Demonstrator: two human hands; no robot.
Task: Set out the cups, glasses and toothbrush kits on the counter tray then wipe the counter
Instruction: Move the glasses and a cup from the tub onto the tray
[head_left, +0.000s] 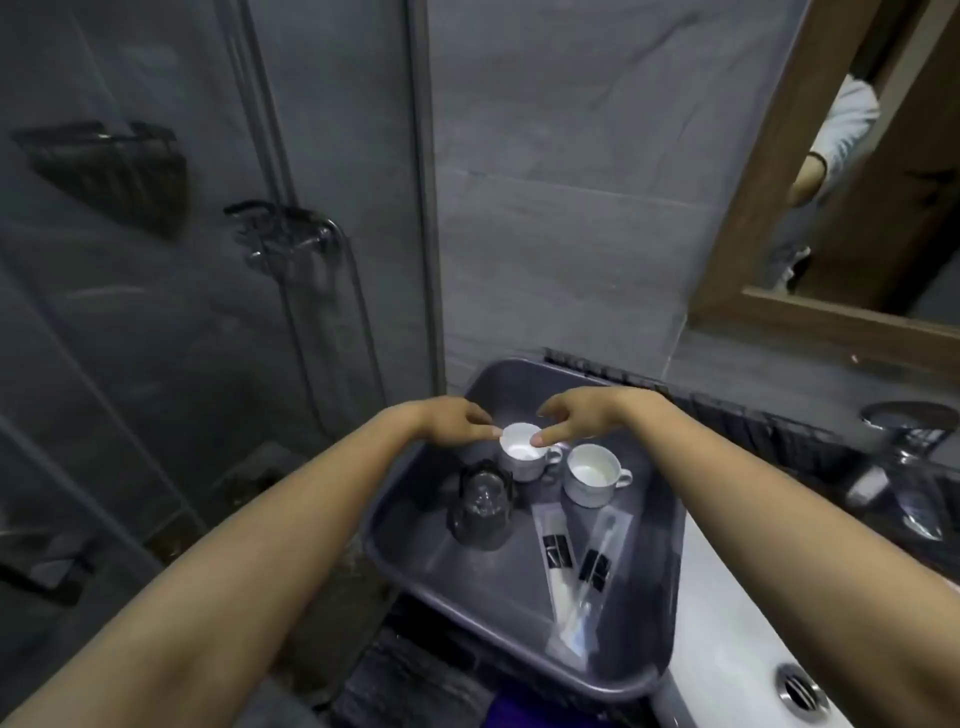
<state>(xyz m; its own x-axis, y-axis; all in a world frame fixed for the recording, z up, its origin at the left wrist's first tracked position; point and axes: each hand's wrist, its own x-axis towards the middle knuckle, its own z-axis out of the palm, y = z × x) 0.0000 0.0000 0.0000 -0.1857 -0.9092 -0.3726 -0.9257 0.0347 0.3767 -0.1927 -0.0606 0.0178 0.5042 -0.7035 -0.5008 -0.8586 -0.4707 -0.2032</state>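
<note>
A dark grey tray (613, 670) lies on the counter beside the sink. Two white cups stand upright in it: one (522, 457) toward the back, the other (592, 475) to its right. My left hand (457, 421) and my right hand (576, 415) reach in from either side of the back cup, and a fingertip of each touches its rim. A clear glass (480, 512) stands upside down in front of that cup. Two wrapped toothbrush kits (558, 564) (592, 571) lie side by side in the tray's right part.
A white sink (727, 660) with a metal drain (800, 693) lies to the right. A chrome tap (904, 421) stands at the far right. A glass shower screen (208, 312) fills the left. A wood-framed mirror (810, 312) hangs above the counter.
</note>
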